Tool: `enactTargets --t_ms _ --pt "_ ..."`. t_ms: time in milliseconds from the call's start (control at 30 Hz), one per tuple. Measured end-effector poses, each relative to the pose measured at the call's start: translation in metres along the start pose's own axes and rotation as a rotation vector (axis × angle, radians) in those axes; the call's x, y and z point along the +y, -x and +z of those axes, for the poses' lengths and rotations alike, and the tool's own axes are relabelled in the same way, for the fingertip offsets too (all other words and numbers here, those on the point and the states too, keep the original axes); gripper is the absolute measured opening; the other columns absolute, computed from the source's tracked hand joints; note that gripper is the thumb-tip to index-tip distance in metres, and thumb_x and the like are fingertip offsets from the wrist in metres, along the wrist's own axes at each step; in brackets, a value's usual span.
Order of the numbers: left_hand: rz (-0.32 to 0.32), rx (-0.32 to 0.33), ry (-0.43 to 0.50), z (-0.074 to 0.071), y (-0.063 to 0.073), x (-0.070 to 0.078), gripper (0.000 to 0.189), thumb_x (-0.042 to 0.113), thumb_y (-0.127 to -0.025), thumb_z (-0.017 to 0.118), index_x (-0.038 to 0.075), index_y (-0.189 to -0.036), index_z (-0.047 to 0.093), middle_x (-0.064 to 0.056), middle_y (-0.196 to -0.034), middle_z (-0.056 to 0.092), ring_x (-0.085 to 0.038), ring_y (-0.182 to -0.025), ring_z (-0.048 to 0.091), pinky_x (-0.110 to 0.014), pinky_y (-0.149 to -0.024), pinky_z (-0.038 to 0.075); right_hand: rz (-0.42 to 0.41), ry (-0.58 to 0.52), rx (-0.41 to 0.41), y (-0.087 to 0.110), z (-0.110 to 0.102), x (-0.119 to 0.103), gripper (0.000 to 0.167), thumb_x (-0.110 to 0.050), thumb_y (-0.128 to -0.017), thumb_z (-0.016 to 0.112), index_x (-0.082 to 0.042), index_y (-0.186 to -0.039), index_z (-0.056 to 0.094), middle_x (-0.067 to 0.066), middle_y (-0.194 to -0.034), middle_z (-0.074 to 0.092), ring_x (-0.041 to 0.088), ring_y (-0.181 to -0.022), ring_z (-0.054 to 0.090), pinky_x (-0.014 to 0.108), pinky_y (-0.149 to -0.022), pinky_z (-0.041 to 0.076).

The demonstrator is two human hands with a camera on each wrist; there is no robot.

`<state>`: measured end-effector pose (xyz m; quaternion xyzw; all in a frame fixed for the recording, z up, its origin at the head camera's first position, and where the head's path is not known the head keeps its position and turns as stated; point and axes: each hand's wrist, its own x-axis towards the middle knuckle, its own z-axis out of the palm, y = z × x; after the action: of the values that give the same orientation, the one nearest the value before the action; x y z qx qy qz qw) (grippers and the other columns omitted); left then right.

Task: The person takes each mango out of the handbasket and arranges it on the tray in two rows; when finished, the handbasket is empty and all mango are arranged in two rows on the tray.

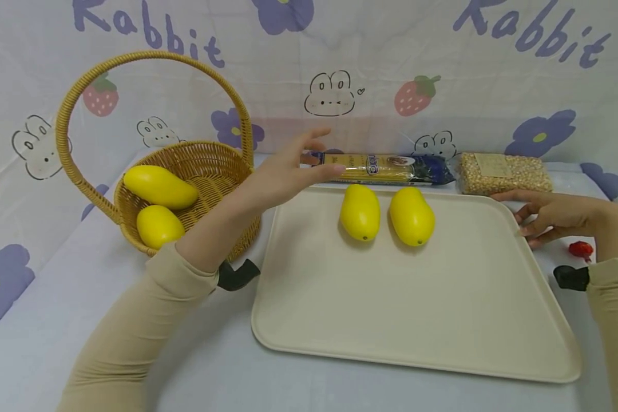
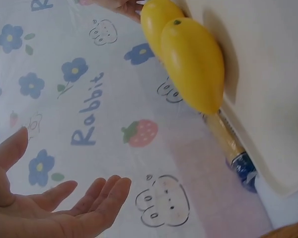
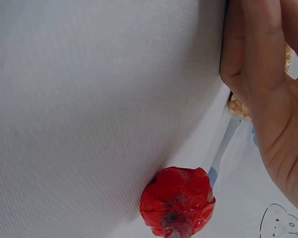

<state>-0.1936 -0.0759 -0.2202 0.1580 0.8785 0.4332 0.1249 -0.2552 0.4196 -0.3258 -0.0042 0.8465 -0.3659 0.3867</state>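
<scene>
Two yellow mangoes, one on the left (image 1: 360, 213) and one on the right (image 1: 412, 217), lie side by side near the back of a beige tray (image 1: 417, 309). My left hand (image 1: 288, 171) hovers over the tray's back left corner with fingers spread and nothing in them; the left wrist view shows its palm and loose fingers apart from the mangoes. At the tray's right rim, my right hand (image 1: 561, 217) rests its fingers against the edge. Beside that hand a small red wrapped item (image 3: 178, 201) lies on the cloth.
A wicker basket (image 1: 206, 150) with a tall handle stands at the left, holding two more mangoes (image 1: 161, 187). Behind the tray lie a pasta packet (image 1: 386, 168) and a bag of corn kernels (image 1: 504, 173). A rabbit-print cloth (image 1: 371, 57) hangs at the back.
</scene>
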Motion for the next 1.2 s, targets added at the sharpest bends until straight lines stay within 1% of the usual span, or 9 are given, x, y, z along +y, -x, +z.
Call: enactTargets --t_ms 100,233,333,433,567,733,900,1033,1200 --pt "0.041 0.013 -0.016 -0.01 0.006 0.001 0.073 0.047 -0.094 0.062 0.034 -0.155 0.024 -0.002 -0.158 0.036 -0.022 -0.146 0.037 -0.049 -0.116 0.041 -0.002 0.003 0.0 0.0 0.0 0.0 0.084 -0.005 -0.087 0.069 -0.043 -0.147 0.023 0.01 -0.112 0.047 0.018 -0.088 0.06 0.033 -0.08 0.062" --pt "0.093 0.05 -0.041 -0.025 0.012 0.001 0.068 0.042 -0.095 0.063 0.029 -0.154 0.031 -0.004 -0.155 0.041 -0.023 -0.142 0.042 -0.049 -0.114 0.042 -0.003 0.005 0.001 0.0 0.0 -0.001 0.082 -0.006 -0.088 0.068 -0.046 -0.144 0.024 0.009 -0.111 0.047 0.017 -0.087 0.06 0.032 -0.079 0.062" --pt "0.095 0.079 -0.047 -0.035 0.017 0.0 0.065 0.04 -0.096 0.062 0.028 -0.152 0.033 -0.002 -0.154 0.043 -0.02 -0.139 0.045 -0.047 -0.114 0.044 -0.007 0.009 -0.001 0.0 0.001 -0.001 0.079 -0.007 -0.089 0.067 -0.05 -0.141 0.025 0.008 -0.111 0.047 0.016 -0.087 0.06 0.031 -0.078 0.061" --pt "0.117 0.099 -0.035 -0.045 0.021 -0.001 0.062 0.037 -0.097 0.061 0.026 -0.152 0.035 -0.003 -0.152 0.045 -0.019 -0.137 0.047 -0.047 -0.114 0.044 -0.008 0.007 -0.002 0.0 0.001 -0.001 0.078 -0.007 -0.09 0.066 -0.051 -0.14 0.026 0.007 -0.111 0.047 0.015 -0.086 0.06 0.03 -0.078 0.061" --pt "0.166 0.115 -0.013 -0.06 0.027 -0.003 0.058 0.033 -0.098 0.061 0.022 -0.15 0.038 -0.006 -0.15 0.047 -0.02 -0.135 0.05 -0.045 -0.113 0.044 0.004 0.005 0.011 0.0 0.002 -0.002 0.08 -0.005 -0.089 0.067 -0.049 -0.142 0.026 0.008 -0.111 0.046 0.016 -0.087 0.059 0.031 -0.079 0.061" --pt "0.201 0.132 -0.037 -0.077 0.035 -0.008 0.054 0.03 -0.099 0.06 0.022 -0.148 0.041 -0.006 -0.148 0.049 -0.021 -0.135 0.05 -0.047 -0.113 0.044 0.009 0.001 0.015 0.0 0.001 -0.002 0.082 -0.005 -0.086 0.068 -0.046 -0.144 0.027 0.009 -0.111 0.045 0.017 -0.089 0.059 0.032 -0.08 0.061" --pt "0.175 0.152 -0.078 -0.093 0.038 -0.018 0.054 0.034 -0.098 0.061 0.024 -0.148 0.043 -0.007 -0.148 0.05 -0.022 -0.134 0.05 -0.046 -0.111 0.045 0.001 0.011 0.004 0.0 0.001 -0.001 0.083 -0.007 -0.087 0.069 -0.046 -0.145 0.025 0.009 -0.112 0.045 0.017 -0.089 0.058 0.032 -0.079 0.061" --pt "0.151 0.142 -0.098 -0.107 0.039 -0.032 0.054 0.035 -0.098 0.059 0.021 -0.147 0.043 -0.008 -0.146 0.05 -0.023 -0.134 0.05 -0.047 -0.114 0.043 -0.001 0.01 0.002 0.0 0.001 -0.001 0.085 -0.005 -0.086 0.069 -0.044 -0.147 0.023 0.011 -0.114 0.045 0.017 -0.09 0.058 0.033 -0.08 0.061" --pt "0.113 0.119 -0.066 -0.117 0.034 -0.047 0.054 0.034 -0.098 0.06 0.015 -0.146 0.043 -0.01 -0.146 0.049 -0.026 -0.133 0.049 -0.05 -0.117 0.039 -0.001 0.003 0.005 0.0 0.0 -0.001 0.085 -0.005 -0.086 0.07 -0.045 -0.146 0.025 0.011 -0.115 0.044 0.018 -0.091 0.058 0.033 -0.08 0.062"
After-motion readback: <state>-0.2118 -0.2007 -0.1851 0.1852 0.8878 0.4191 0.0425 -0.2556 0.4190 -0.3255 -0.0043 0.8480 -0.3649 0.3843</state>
